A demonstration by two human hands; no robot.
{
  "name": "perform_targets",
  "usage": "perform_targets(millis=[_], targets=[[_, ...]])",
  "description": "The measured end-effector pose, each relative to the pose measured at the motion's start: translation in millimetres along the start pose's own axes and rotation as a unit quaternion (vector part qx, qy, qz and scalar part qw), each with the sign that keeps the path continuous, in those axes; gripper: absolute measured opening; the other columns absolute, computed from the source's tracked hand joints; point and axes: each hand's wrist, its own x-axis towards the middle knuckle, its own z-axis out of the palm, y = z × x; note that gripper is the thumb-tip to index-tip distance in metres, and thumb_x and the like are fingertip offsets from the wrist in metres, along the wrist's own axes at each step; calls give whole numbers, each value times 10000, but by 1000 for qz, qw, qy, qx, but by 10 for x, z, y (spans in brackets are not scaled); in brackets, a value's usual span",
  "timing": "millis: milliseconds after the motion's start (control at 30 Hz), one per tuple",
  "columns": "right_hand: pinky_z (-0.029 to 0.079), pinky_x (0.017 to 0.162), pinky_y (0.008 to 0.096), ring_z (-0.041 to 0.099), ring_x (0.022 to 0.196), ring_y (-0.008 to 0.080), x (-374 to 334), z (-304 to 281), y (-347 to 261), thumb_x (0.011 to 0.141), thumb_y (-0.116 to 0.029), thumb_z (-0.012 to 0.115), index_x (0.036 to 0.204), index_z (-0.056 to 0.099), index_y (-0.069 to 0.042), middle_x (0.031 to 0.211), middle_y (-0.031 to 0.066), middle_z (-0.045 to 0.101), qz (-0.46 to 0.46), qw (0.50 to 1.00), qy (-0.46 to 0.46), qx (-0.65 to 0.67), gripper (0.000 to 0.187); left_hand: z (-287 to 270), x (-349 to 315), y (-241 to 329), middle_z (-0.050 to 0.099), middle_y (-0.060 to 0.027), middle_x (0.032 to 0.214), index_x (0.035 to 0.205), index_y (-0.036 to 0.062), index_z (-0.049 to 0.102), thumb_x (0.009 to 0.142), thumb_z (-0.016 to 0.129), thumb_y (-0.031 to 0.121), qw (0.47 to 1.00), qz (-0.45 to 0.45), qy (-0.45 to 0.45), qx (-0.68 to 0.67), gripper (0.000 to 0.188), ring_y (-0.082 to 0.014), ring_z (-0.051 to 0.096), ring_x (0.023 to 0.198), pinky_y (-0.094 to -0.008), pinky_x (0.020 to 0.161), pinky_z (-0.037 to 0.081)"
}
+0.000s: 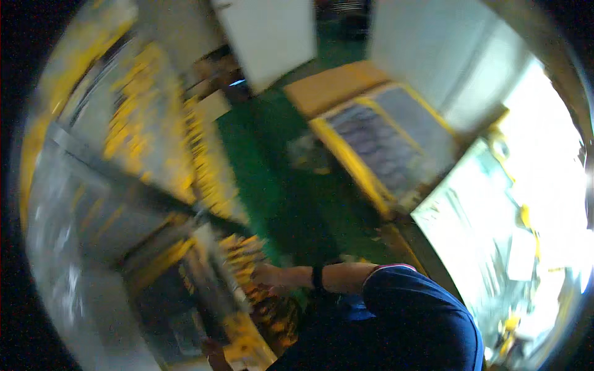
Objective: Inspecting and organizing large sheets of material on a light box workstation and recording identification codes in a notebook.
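Note:
My right hand [267,276] reaches left from a navy short sleeve [421,303], with a dark band [317,278] round the wrist. It is against or just above a yellow-and-black striped surface [238,250]; whether it touches cannot be told. The hand looks closed, but motion blur smears its fingers. Low in the picture, my left hand [213,353] is by the near side of a dark recessed panel or tray [164,297] with yellow edging. Its fingers are partly hidden and blurred, and I cannot make out anything held in it.
A yellow-framed rack or crate [359,173] with grey contents stands ahead, beside a brown cardboard sheet [337,86]. At the right is a brightly lit pale worktable [467,216] with scattered items. Green floor [266,167] runs between it and the yellow-marked equipment [139,117] at left.

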Motion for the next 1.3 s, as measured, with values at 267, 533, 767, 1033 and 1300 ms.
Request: perform_targets(millis=[267, 533, 767, 1033, 1300], targets=[[518, 745, 302, 623, 851, 177, -2800, -1007, -732, 888, -125, 552, 1103, 557, 32, 983, 108, 641, -4, 759, 640, -123, 266, 2140, 215, -3055, 564, -61, 784, 1047, 50, 572, 915, 480, 141, 839, -190, -245, 448, 185, -162, 541, 664, -313, 500, 463], [474, 735, 248, 568, 802, 117, -4727, -618, -911, 880, -87, 546, 1002, 581, -23, 912, 62, 621, -140, 462, 876, -6, 142, 4008, 215, -6963, 649, -65, 837, 978, 98, 586, 848, 612, 144, 584, -100, -273, 758, 140, -143, 630, 691, -240, 566, 501], [498, 753, 271, 605, 850, 148, -4909, -424, -885, 880, -79, 568, 999, 579, -14, 956, 76, 627, -54, 382, 921, 50, 136, 4212, 1065, -8543, 602, -74, 930, 1042, 41, 557, 774, 680, 214, 247, -91, -318, 911, 342, -167, 604, 798, -293, 678, 503], [498, 720, 255, 597, 803, 124, -4518, -574, -809, 877, -62, 557, 1015, 570, -23, 961, 73, 621, -42, 208, 974, 82, 143, 5487, 3408, -9244, 430, -208, 1291, 1288, 9, 376, 556, 821, 418, 203, 150, -339, 906, 950, -337, 409, 1203, -406, 1002, 353], [517, 764, 296, 637, 835, 176, -3455, -1781, -1482, 887, -17, 549, 1037, 575, 28, 979, 130, 646, 25, 313, 944, 104, 158, 5598, 3358, -10023, 368, -161, 1195, 1101, 111, 437, 512, 871, 300, 54, 258, -269, 927, 755, -353, 346, 1150, -475, 984, 348]])
